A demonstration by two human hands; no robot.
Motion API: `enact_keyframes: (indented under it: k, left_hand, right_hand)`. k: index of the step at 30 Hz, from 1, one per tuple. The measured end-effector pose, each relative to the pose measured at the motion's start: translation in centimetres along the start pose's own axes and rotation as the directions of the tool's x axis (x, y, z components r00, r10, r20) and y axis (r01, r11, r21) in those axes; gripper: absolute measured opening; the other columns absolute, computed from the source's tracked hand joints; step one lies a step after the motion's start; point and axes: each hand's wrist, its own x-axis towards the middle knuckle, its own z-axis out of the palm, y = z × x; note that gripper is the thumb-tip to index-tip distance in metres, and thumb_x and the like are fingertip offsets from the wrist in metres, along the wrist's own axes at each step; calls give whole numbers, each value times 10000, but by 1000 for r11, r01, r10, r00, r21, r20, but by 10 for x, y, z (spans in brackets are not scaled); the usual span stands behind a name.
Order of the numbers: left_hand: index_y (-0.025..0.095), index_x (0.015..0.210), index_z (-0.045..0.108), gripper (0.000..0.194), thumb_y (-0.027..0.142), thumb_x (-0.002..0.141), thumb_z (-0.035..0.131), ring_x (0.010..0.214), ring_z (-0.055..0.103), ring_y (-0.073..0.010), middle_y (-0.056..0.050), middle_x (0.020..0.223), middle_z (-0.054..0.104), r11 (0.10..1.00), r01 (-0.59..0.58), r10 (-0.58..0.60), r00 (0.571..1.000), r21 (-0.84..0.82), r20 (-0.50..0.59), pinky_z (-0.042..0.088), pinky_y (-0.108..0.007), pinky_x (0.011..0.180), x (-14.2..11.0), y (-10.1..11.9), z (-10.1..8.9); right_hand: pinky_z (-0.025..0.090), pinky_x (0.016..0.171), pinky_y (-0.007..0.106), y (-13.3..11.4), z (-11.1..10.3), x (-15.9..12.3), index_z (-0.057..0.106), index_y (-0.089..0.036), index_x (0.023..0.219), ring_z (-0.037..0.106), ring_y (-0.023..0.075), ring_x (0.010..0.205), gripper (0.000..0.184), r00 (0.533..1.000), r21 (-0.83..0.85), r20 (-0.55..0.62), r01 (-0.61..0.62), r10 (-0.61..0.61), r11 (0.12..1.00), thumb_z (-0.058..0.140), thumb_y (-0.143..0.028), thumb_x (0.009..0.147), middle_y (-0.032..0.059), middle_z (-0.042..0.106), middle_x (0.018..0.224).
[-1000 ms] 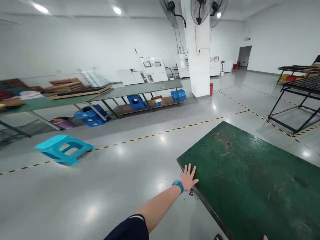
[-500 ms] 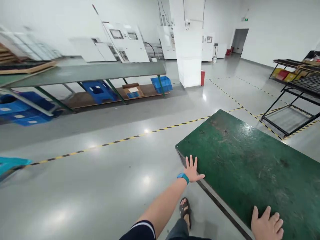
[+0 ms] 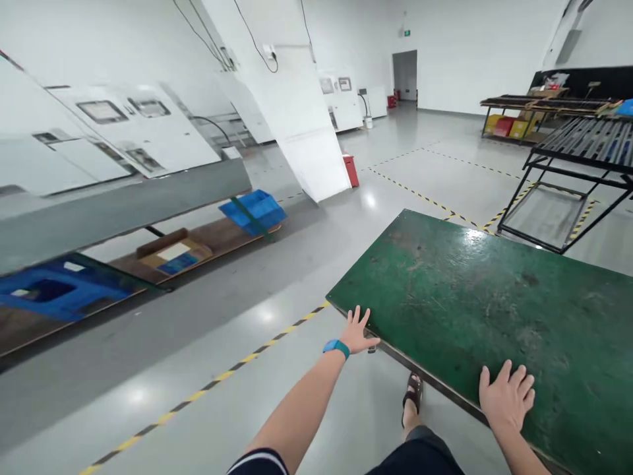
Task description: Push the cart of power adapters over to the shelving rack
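A large flat table with a scuffed green top [image 3: 445, 297] fills the lower right of the view. On its near edge, close to the left corner, rests my left hand [image 3: 357, 332], fingers spread and holding nothing. A blue-green band [image 3: 336, 348] circles that wrist. Farther right, my right hand [image 3: 507, 392] lies palm down on the green surface near the same edge, its fingers apart. Below the edge my sandalled foot [image 3: 413, 396] shows on the grey floor.
Yellow-black floor tape [image 3: 247, 359] runs up to the table's corner. Left stands a long bench [image 3: 123, 204] with blue bins [image 3: 254, 210] beneath. A white pillar [image 3: 306, 132] rises ahead, a red box [image 3: 351, 170] beside it. A black-framed roller rack [image 3: 568, 158] is at right.
The view has swung right and tilted. The table's corner lies nearer the floor tape, with both hands still on the near edge area. The bench and pillar appear closer; my foot shows farther right.
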Motion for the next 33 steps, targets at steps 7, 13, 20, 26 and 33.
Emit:
enact_keyframes:
  k: [7, 13, 20, 26, 33]
  left_hand:
    - [226, 1647, 89, 1202, 803, 722, 596, 1542, -82, -487, -147, 1704, -125, 998, 62, -62, 998, 5, 19, 253, -607, 1206, 9, 5, -4]
    - [230, 1646, 89, 1176, 754, 740, 624, 1527, -114, -508, -134, 1701, -144, 1000, -1, 2, 999, 11, -52, 205, -614, 1222, 14, -1, 7]
    - [213, 1646, 52, 1277, 770, 679, 673, 1506, -151, -537, -174, 1695, -144, 999, -46, 47, 997, 12, -66, 200, -652, 1206, 13, 8, 15]
    - [232, 1646, 39, 1305, 682, 626, 719, 1523, -54, -538, -165, 1695, -140, 994, 2, -5, 1000, 106, 28, 299, -639, 1168, 16, 18, 5]
    - [245, 1646, 40, 1227, 451, 650, 726, 1545, -65, -483, -151, 1703, -131, 991, -34, 36, 999, 129, -14, 346, -571, 1170, 4, -6, -3]
  right_hand:
    - [197, 1166, 655, -13, -19, -2, 379, 46, 1505, 75, 465, 1514, 809, 1000, 74, 1, 25, -25, 997, 242, -544, 969, 337, 239, 1590]
    - [216, 1152, 661, -5, -13, 5, 379, 22, 1518, 97, 465, 1507, 844, 999, 78, 52, -1, -3, 997, 232, -592, 957, 323, 245, 1595]
    - [229, 1162, 624, 15, 7, 12, 400, -7, 1521, 170, 470, 1484, 881, 999, 33, 37, 11, -13, 999, 211, -649, 949, 302, 299, 1572]
    - [183, 1181, 608, 15, 13, 13, 396, -6, 1519, 137, 454, 1494, 847, 1000, 70, 5, 20, -20, 997, 240, -617, 953, 298, 277, 1580]
    - [182, 1178, 623, -4, 0, -4, 362, -6, 1535, 94, 452, 1509, 842, 1000, 92, 0, -4, 4, 996, 239, -612, 964, 302, 241, 1604]
